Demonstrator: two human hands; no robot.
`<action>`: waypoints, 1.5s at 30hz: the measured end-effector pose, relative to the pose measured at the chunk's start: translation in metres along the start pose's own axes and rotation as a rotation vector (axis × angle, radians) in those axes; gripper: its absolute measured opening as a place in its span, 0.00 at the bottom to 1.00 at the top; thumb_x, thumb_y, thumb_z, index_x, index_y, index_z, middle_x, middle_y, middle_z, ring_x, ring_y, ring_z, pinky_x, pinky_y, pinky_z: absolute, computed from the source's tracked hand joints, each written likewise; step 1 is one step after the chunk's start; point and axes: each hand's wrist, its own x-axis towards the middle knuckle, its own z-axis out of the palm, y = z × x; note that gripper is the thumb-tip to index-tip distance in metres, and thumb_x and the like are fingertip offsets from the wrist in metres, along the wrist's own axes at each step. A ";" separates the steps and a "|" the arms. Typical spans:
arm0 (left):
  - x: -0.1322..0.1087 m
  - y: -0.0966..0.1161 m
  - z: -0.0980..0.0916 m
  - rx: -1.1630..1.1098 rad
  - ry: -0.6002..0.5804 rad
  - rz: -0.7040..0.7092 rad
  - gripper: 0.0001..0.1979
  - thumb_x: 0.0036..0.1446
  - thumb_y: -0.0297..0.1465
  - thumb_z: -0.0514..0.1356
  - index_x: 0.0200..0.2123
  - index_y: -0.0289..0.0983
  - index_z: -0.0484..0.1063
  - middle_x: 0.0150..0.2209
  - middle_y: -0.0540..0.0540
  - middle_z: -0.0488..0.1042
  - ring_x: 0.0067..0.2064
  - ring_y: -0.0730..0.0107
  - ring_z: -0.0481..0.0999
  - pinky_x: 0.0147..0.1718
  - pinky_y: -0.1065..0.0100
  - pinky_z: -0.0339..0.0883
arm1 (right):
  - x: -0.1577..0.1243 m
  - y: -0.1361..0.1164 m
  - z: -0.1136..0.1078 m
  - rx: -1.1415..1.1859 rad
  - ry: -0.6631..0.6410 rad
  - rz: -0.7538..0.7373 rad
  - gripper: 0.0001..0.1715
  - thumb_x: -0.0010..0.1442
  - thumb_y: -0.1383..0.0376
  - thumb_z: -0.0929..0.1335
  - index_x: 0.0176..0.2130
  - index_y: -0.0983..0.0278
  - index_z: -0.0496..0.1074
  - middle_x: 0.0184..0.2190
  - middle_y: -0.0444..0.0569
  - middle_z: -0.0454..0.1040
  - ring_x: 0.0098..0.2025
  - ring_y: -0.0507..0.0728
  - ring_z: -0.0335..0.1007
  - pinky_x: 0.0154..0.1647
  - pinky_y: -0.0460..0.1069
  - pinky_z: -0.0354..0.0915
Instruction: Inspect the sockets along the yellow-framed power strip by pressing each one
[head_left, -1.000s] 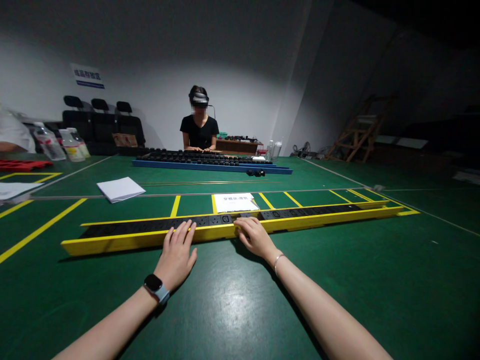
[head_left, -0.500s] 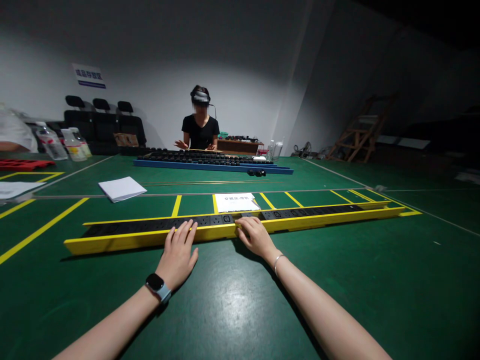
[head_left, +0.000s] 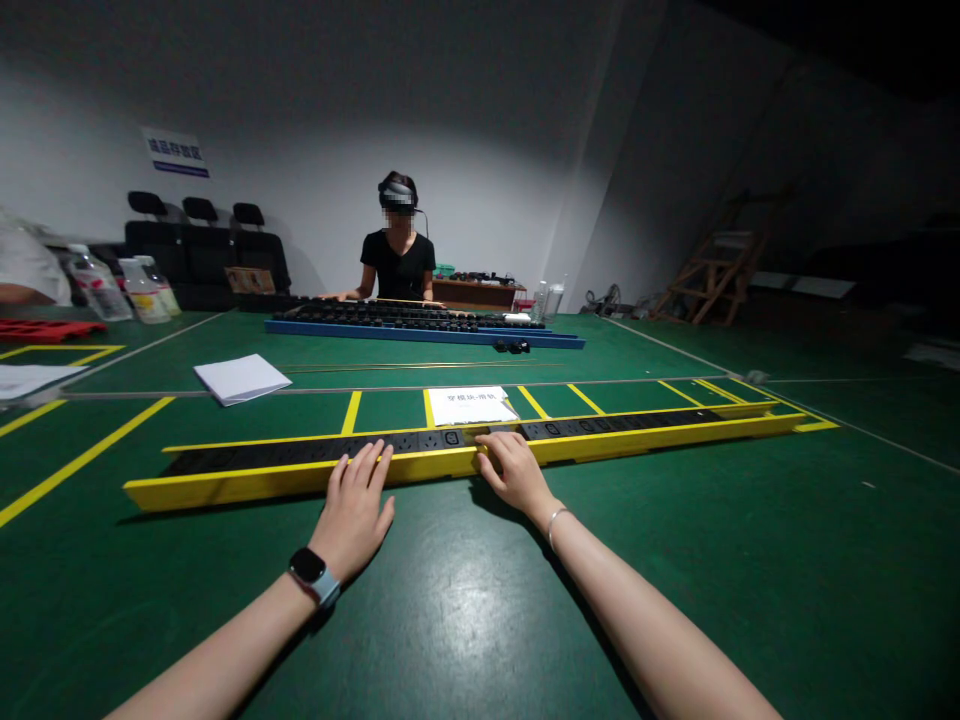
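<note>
A long yellow channel rail [head_left: 247, 488] lies across the table in front of me, with a row of black socket modules [head_left: 411, 441] inside it. My left hand [head_left: 355, 505] rests on its near wall left of the middle, fingers stretched over the edge and thumb apart. Further right, my right hand [head_left: 514, 470] has its fingers bent over the same wall, the thumb on the outer side. Beside its fingertips there is a break in the row of modules, partly hidden by the hand. White paper with printed characters [head_left: 471, 404] lies just behind the rail.
Folded white paper [head_left: 242, 379] and thin rods [head_left: 420, 365] lie beyond the rail. Farther back are a blue rail [head_left: 427, 334] with black parts and a few loose black pieces [head_left: 511, 347]. A co-worker [head_left: 398, 255] sits opposite. Bottles [head_left: 146, 290] stand at the left.
My right hand has shifted very slightly to the right along the rail; my left hand stays in place. The co-worker's raised hand has come down and out towards the left of the view.
</note>
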 end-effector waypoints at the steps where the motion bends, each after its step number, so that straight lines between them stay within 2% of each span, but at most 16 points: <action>1: 0.000 0.000 0.000 -0.001 0.000 -0.001 0.32 0.60 0.32 0.51 0.66 0.33 0.49 0.65 0.36 0.58 0.66 0.53 0.57 0.63 0.47 0.47 | 0.000 0.000 0.001 -0.004 0.002 0.004 0.13 0.65 0.65 0.62 0.48 0.63 0.68 0.39 0.52 0.74 0.44 0.59 0.70 0.49 0.55 0.62; 14: 0.000 0.000 -0.001 0.011 -0.002 0.006 0.33 0.60 0.32 0.50 0.67 0.34 0.47 0.65 0.36 0.58 0.66 0.53 0.57 0.63 0.47 0.48 | 0.001 0.000 0.006 -0.027 0.023 0.028 0.11 0.65 0.65 0.62 0.46 0.62 0.69 0.37 0.51 0.74 0.43 0.59 0.69 0.48 0.55 0.61; 20: 0.000 -0.001 0.001 0.006 0.009 0.006 0.33 0.60 0.32 0.50 0.67 0.34 0.47 0.65 0.36 0.58 0.66 0.53 0.57 0.63 0.47 0.48 | -0.001 0.006 0.005 -0.049 0.078 0.092 0.11 0.65 0.64 0.61 0.46 0.62 0.69 0.38 0.52 0.73 0.42 0.60 0.68 0.46 0.56 0.61; 33: -0.001 -0.002 0.003 -0.005 0.015 0.008 0.33 0.59 0.33 0.51 0.67 0.35 0.47 0.65 0.36 0.59 0.66 0.53 0.57 0.63 0.47 0.48 | 0.000 0.009 0.010 -0.107 0.108 0.153 0.11 0.65 0.64 0.61 0.44 0.63 0.70 0.37 0.52 0.74 0.42 0.60 0.68 0.46 0.56 0.60; 39: 0.000 -0.001 0.002 -0.001 0.009 0.006 0.33 0.60 0.33 0.50 0.67 0.34 0.47 0.65 0.36 0.58 0.66 0.53 0.57 0.63 0.47 0.48 | -0.003 0.008 0.007 -0.032 0.125 0.087 0.11 0.65 0.65 0.62 0.46 0.62 0.70 0.41 0.53 0.73 0.46 0.61 0.67 0.50 0.58 0.62; 43: 0.000 0.000 0.000 -0.010 0.009 -0.003 0.33 0.60 0.33 0.51 0.67 0.34 0.48 0.65 0.37 0.58 0.66 0.53 0.57 0.63 0.47 0.47 | -0.002 0.001 0.010 0.051 0.042 0.011 0.15 0.66 0.65 0.61 0.52 0.62 0.67 0.49 0.55 0.71 0.53 0.60 0.66 0.54 0.56 0.63; 45: 0.000 0.000 0.000 -0.004 0.006 -0.004 0.32 0.60 0.33 0.50 0.67 0.34 0.48 0.65 0.36 0.58 0.66 0.53 0.57 0.63 0.47 0.47 | -0.001 -0.001 0.012 0.021 -0.020 0.011 0.14 0.67 0.64 0.61 0.51 0.62 0.67 0.46 0.54 0.73 0.50 0.60 0.68 0.51 0.56 0.63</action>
